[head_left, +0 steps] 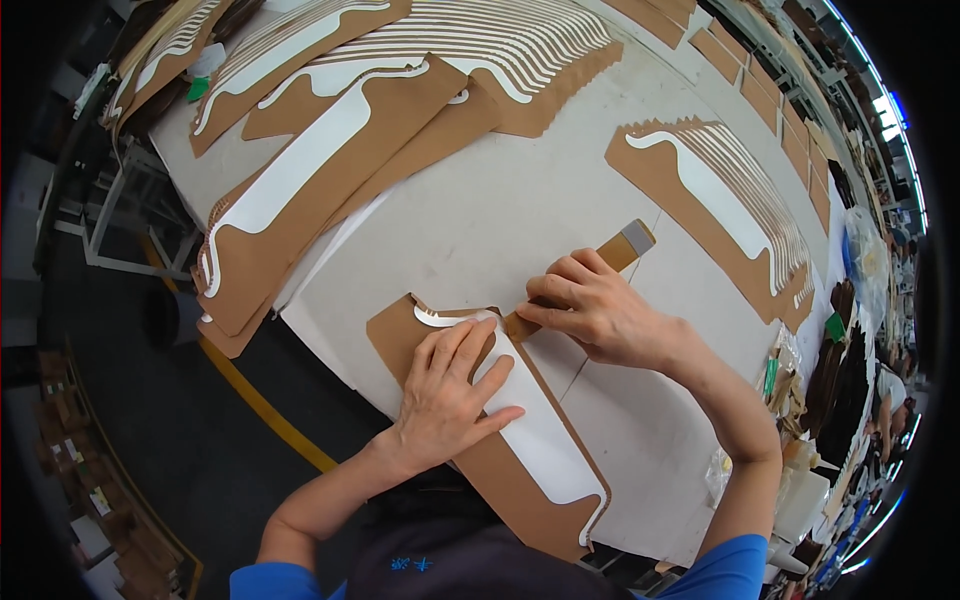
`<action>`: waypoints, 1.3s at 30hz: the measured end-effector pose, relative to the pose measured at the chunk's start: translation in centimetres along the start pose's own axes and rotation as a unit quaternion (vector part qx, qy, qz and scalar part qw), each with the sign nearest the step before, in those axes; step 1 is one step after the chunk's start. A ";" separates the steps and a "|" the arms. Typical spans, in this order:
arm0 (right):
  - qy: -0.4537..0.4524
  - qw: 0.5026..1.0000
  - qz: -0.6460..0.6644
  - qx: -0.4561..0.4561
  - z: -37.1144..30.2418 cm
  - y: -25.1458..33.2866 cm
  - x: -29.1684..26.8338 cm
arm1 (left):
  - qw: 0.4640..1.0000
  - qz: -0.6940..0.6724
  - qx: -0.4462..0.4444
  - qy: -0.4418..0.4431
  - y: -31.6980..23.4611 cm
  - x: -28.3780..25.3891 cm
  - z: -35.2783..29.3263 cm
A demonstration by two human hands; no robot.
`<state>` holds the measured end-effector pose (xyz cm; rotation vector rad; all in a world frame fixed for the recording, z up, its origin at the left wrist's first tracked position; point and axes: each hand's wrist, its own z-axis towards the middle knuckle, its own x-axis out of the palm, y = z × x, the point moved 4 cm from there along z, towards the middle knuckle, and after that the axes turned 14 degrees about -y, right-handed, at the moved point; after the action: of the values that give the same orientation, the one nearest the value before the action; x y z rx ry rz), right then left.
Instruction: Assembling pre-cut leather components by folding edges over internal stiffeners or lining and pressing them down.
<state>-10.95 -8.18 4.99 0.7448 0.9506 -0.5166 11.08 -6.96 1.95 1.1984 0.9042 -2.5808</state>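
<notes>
Here's the left grip [450,395], spread flat with thumb and fingers apart, palm down on a flat brown panel with a white shaped inlay [545,445]. That panel lies slantwise on the pale grey table [460,230], right at the near edge, close to the person's body. And the right grip [600,310]! It's clamped on a flat brown bar with a grey end [622,250], fingers bunched around it. The grey end points up and away; the near end sits at the panel's upper right corner, though whether it touches, you can't tell. Upper left, a stack of similar brown panels [330,170]; beyond it, a fanned-out row of them [480,50]. Over on the right, another fanned brown-and-white pile [725,205], well apart from both hands.
</notes>
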 end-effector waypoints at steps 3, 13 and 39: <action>0.002 1.000 0.004 -0.013 0.4 -0.5 0.4 | 1.000 0.005 -0.019 0.007 0.2 0.1 -0.2; 0.031 0.996 0.018 -0.081 2.7 -1.8 0.5 | 0.999 0.004 -0.039 0.008 0.6 0.0 -0.1; 0.097 0.965 0.023 -0.241 8.8 -2.4 1.8 | 0.998 0.008 -0.055 -0.024 1.0 -0.1 0.0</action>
<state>-6.97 -16.52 5.85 0.3782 1.1824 -0.1566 11.51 -7.74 1.56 1.1059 1.0087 -2.5007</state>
